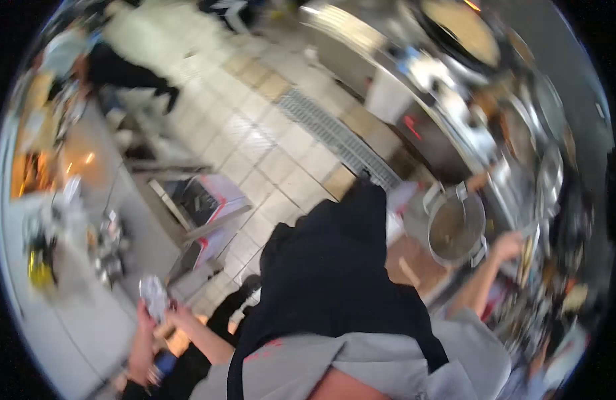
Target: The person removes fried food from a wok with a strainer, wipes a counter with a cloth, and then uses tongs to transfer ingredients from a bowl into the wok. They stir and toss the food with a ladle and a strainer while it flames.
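Observation:
My left hand (pixel 179 313) reaches out at the lower left, its fingers closed on the edge of a small silvery, crinkled packet (pixel 153 297). Another person's hand (pixel 147 319) holds the same packet from the other side. On the right, my right hand (pixel 508 247) is stretched out beside a large metal pot (pixel 457 230) with brown contents. Its fingers look wrapped round a thin metal utensil handle (pixel 529 230); blur hides what kind of utensil it is.
A steel counter (pixel 448 143) crowded with pans and utensils runs along the right, with a large pan (pixel 463 30) farther up. On the left is a pale worktop (pixel 88 320) with containers. Between them lie a tiled floor (pixel 248 143) and a drain grate (pixel 335 137). Another person (pixel 121 67) stands far left.

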Tool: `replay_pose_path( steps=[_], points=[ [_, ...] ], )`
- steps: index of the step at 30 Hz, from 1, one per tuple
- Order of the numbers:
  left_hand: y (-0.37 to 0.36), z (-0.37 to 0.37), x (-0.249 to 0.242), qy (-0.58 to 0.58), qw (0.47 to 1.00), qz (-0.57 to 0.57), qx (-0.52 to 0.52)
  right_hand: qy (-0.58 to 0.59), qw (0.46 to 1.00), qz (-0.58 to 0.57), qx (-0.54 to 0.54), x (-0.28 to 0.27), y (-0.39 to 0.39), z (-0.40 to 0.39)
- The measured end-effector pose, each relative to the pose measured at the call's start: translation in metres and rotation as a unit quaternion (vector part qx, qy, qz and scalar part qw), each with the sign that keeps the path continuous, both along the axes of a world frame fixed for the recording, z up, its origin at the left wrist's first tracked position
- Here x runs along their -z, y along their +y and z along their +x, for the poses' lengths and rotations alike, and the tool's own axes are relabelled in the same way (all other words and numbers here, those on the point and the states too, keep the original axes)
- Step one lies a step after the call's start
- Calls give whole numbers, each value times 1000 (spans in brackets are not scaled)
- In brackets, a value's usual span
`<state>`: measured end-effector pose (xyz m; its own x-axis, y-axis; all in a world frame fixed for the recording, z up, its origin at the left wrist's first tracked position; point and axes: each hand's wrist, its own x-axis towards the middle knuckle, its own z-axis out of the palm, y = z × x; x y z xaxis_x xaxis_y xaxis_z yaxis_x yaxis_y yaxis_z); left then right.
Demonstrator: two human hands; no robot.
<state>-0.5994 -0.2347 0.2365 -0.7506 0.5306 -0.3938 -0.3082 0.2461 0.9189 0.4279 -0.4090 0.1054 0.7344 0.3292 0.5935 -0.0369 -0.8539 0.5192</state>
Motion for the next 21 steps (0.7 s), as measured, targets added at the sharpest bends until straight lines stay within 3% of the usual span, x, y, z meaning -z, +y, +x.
replay_pose_path(
  steps=[1,2,3,4,6,7,8,9,11,13,15,17,18,20,21],
  points=[
    [6,-9,-35,-37,994,-38,94,97,969,227,22,-22,11,-69],
    [14,-24,-66,-75,972,-69,212,74,907,415,2,-27,15,-126],
    [23,-57,-83,-102,937,-89,321,59,895,441,-28,-18,5,-170],
    [18,-105,-68,-97,920,-93,368,104,880,464,-18,-36,14,-230],
    [0,-210,-29,-86,886,-90,447,165,869,466,-19,-14,-10,-304],
    [-10,-229,-26,-79,885,-103,447,178,895,405,-55,12,-35,-330],
    [-16,-244,-23,-72,884,-110,448,197,885,415,-74,-7,-18,-373],
    [-21,-259,-18,-63,883,-114,450,300,850,432,-21,-8,-20,-395],
    [-46,-298,-2,-78,884,-126,444,350,847,401,3,-14,-4,-428],
    [-63,-293,-5,-114,860,-174,467,382,829,406,-44,-19,15,-434],
    [-56,-217,15,-147,918,-186,318,432,826,354,-70,-13,32,-412],
    [1,-87,62,-118,989,-89,-28,502,817,273,-70,-20,59,-381],
    [20,-40,67,-82,991,-44,-93,507,824,237,-92,-4,69,-361],
    [37,32,47,-26,994,20,-103,532,822,174,-105,6,91,-323],
    [41,23,61,-24,998,27,-46,555,813,146,-96,-3,104,-316]
  ],
)
